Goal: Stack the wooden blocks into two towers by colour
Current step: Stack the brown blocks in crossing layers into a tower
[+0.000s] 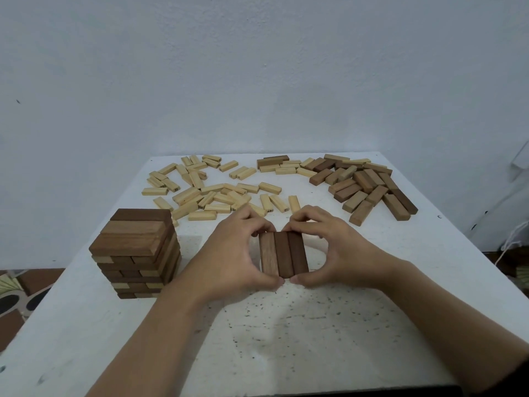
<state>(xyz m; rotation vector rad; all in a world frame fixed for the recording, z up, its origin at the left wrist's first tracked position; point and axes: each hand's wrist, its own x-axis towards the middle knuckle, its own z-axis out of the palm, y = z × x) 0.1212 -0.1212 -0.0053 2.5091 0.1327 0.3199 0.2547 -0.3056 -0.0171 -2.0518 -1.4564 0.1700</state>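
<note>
A white speckled table (315, 339) carries a mostly brown tower (137, 247) at left, a scatter of pale blocks (206, 193) along the far side and a heap of brown blocks (369, 184) at far right. At centre, the left hand (229, 253) and right hand (335, 247) together grasp a row of 3 brown blocks (283, 257), fingers curled over the far ends, thumbs at the near ends.

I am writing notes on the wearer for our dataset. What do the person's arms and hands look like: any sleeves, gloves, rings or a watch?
The left forearm and right forearm are bare to the frame's edge; no sleeve shows. The left hand and right hand wear no gloves; no ring, watch or bracelet is visible.
</note>
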